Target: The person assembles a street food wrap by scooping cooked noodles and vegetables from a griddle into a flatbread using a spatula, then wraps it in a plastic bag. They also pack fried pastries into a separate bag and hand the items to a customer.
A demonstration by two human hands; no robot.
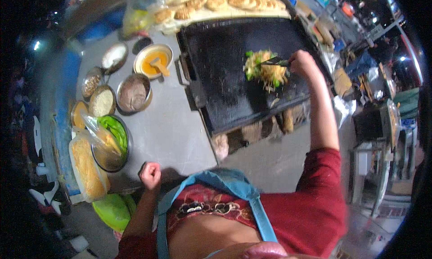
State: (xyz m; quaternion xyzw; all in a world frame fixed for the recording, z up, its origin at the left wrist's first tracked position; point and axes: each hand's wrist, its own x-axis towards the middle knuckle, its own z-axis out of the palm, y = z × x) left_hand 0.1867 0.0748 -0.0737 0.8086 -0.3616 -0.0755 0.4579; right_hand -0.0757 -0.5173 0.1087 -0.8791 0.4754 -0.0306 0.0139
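Observation:
My right hand [302, 63] reaches out over the black griddle [220, 97] and is closed on the handle of a spatula [273, 61]. The spatula's dark flat blade lies over the right part of a loose pile of shredded food [256, 70], with green pieces and pale strands in it. A few scraps lie on the griddle near the pile. At the front edge of the grey worktop [166, 137], my left hand [150, 175] is curled into a fist. Nothing shows in its fingers.
Flatbreads [220, 1] are stacked behind the griddle. On the worktop's left stand several bowls: one of orange-yellow liquid [148, 56] with a paddle in it, a metal one [149, 88], and one with green vegetables [116, 130]. A long tray [75, 162] stands at the near-left corner.

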